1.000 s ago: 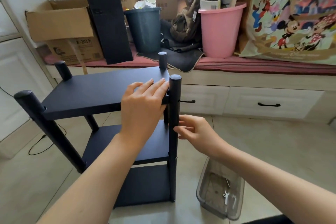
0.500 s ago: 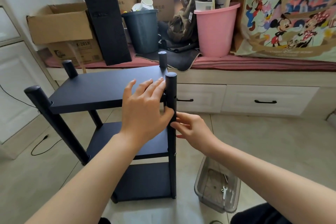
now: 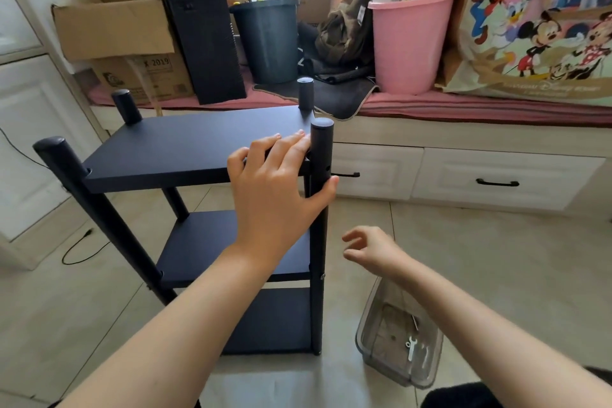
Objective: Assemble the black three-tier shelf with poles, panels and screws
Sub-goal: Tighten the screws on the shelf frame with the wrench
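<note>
The black three-tier shelf stands upright on the floor, with its top panel [image 3: 185, 146], a middle panel [image 3: 202, 242] and a bottom panel [image 3: 275, 318] between four poles. My left hand [image 3: 278, 189] lays its fingers on the top panel's near right corner and hooks its thumb round the near right pole [image 3: 319, 235]. A small open hole shows in that pole just above the thumb. My right hand [image 3: 367, 248] hangs to the right of the pole, apart from it, with fingers loosely curled and holding nothing.
A clear plastic tray [image 3: 367, 318] with a small white wrench [image 3: 410, 346] sits on the floor at the lower right. Behind the shelf runs a low drawer bench carrying cardboard boxes [image 3: 116, 23], a dark bin [image 3: 268, 40] and a pink bucket [image 3: 410, 43]. A black cable [image 3: 79, 242] lies at the left.
My right hand has let go of the near right pole and dropped down to the right. My left thumb has come round that pole.
</note>
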Available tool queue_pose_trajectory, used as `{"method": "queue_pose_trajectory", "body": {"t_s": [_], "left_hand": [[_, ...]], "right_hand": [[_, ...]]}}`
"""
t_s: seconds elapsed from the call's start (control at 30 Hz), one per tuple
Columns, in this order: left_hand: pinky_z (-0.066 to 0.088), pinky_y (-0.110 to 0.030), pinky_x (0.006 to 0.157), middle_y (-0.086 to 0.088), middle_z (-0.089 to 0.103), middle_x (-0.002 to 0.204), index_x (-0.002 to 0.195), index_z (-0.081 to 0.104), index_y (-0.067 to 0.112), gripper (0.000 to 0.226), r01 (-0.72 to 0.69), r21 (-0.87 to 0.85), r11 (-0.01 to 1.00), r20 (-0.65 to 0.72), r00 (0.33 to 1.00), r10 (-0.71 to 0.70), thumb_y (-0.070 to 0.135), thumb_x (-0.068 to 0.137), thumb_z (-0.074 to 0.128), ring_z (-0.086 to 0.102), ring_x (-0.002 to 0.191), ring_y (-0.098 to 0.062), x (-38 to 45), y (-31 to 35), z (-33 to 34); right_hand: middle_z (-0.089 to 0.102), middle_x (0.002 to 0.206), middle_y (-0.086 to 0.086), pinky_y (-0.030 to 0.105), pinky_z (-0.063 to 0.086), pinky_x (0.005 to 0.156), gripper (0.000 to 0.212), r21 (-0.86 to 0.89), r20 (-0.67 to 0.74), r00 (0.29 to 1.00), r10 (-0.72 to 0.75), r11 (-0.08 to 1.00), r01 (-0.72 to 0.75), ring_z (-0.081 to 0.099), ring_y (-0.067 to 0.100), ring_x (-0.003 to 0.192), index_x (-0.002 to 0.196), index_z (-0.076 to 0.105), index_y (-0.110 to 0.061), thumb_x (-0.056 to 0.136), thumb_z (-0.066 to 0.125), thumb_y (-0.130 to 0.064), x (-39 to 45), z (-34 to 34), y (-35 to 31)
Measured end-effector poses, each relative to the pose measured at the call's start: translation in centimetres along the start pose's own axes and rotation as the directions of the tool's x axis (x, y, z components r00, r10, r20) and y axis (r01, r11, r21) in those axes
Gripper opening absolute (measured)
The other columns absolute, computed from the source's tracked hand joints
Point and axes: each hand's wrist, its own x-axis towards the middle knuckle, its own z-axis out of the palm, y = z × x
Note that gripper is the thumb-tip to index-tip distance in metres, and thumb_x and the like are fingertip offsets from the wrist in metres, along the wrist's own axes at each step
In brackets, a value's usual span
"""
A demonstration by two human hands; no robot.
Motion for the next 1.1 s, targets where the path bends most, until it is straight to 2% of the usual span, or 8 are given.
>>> {"method": "queue_pose_trajectory", "body": {"t_s": [0.13, 0.33, 0.57, 0.77, 0.87, 0.97, 1.03, 1.1], "left_hand": [[0.031, -0.037, 0.094, 0.007, 0.072, 0.116, 0.115, 0.073, 0.019, 0.048, -0.021, -0.026, 0.999, -0.071, 0.997, 0.019, 0.055, 0.084, 0.068, 0.061, 0.113, -0.021, -0.2, -0.3, 0.6], [0.032, -0.037, 0.091, 0.009, 0.072, 0.109, 0.108, 0.074, 0.02, 0.042, -0.035, -0.02, 0.999, -0.137, 0.99, 0.031, 0.054, 0.084, 0.068, 0.061, 0.106, -0.019, -0.4, -0.4, 1.5], [0.032, -0.036, 0.09, 0.01, 0.072, 0.104, 0.103, 0.075, 0.021, 0.039, -0.014, 0.009, 1.0, -0.131, 0.991, 0.015, 0.053, 0.082, 0.067, 0.062, 0.102, -0.02, -0.1, -0.1, 1.4], [0.032, -0.036, 0.09, 0.008, 0.071, 0.104, 0.103, 0.075, 0.019, 0.04, -0.004, 0.037, 0.999, -0.108, 0.994, 0.008, 0.052, 0.082, 0.067, 0.063, 0.102, -0.023, 0.0, 0.2, 1.2], [0.033, -0.037, 0.091, 0.008, 0.071, 0.105, 0.102, 0.074, 0.018, 0.039, 0.009, 0.046, 0.999, -0.091, 0.996, -0.005, 0.051, 0.082, 0.066, 0.062, 0.103, -0.024, 0.0, 0.4, 1.1], [0.033, -0.037, 0.091, 0.008, 0.07, 0.105, 0.102, 0.074, 0.018, 0.038, 0.012, 0.052, 0.999, -0.084, 0.996, -0.008, 0.05, 0.083, 0.065, 0.062, 0.103, -0.024, 0.0, 0.6, 1.0], [0.033, -0.038, 0.092, 0.008, 0.07, 0.105, 0.102, 0.074, 0.018, 0.038, 0.007, 0.057, 0.998, -0.083, 0.997, -0.002, 0.05, 0.084, 0.065, 0.061, 0.103, -0.024, 0.0, 0.6, 1.1], [0.033, -0.038, 0.092, 0.008, 0.07, 0.105, 0.101, 0.074, 0.018, 0.037, 0.008, 0.066, 0.998, -0.082, 0.997, -0.002, 0.05, 0.084, 0.064, 0.062, 0.102, -0.024, 0.0, 0.5, 1.1]], "right_hand": [[0.062, 0.129, 0.012, 0.032, 0.048, 0.098, 0.042, -0.118, 0.058, 0.943, 0.328, 0.94, -0.32, 0.06, 0.024, 0.116, 0.129, 0.056, -0.003, 0.096, 0.062, -0.028, 0.5, 6.1, 7.7], [0.051, 0.14, 0.019, 0.031, 0.042, 0.093, 0.058, -0.09, -0.029, 0.847, 0.531, 0.842, -0.532, 0.05, 0.034, 0.129, 0.134, 0.041, 0.001, 0.098, 0.057, -0.041, -0.8, 10.7, 14.5], [0.053, 0.139, 0.018, 0.028, 0.044, 0.09, 0.061, -0.148, 0.098, 0.841, 0.533, 0.843, -0.517, 0.052, 0.032, 0.127, 0.14, 0.034, 0.0, 0.096, 0.06, -0.033, -0.7, 12.7, 15.2], [0.067, 0.111, 0.008, 0.022, 0.05, 0.062, 0.055, -0.139, 0.303, 0.794, 0.528, 0.848, -0.511, 0.065, 0.016, 0.086, 0.135, 0.045, -0.015, 0.085, 0.068, -0.012, -1.0, 13.0, 15.3], [0.073, 0.11, 0.009, 0.026, 0.051, 0.069, 0.047, -0.167, 0.399, 0.754, 0.522, 0.85, -0.5, 0.071, 0.019, 0.098, 0.129, 0.052, -0.018, 0.086, 0.069, -0.013, -1.3, 12.9, 15.8], [0.067, 0.121, 0.01, 0.021, 0.051, 0.065, 0.036, -0.21, 0.306, 0.8, 0.516, 0.856, -0.471, 0.064, 0.019, 0.102, 0.124, 0.061, -0.01, 0.089, 0.064, -0.013, -1.4, 12.4, 16.9], [0.066, 0.125, 0.016, 0.032, 0.053, 0.083, 0.034, -0.224, 0.215, 0.81, 0.546, 0.835, -0.503, 0.064, 0.026, 0.11, 0.123, 0.063, 0.001, 0.09, 0.061, -0.011, -1.1, 11.8, 18.0], [0.062, 0.128, 0.025, 0.038, 0.052, 0.081, 0.038, -0.183, 0.143, 0.801, 0.581, 0.811, -0.555, 0.064, 0.032, 0.11, 0.126, 0.058, 0.009, 0.091, 0.058, -0.007, -0.5, 11.4, 19.3]]}}
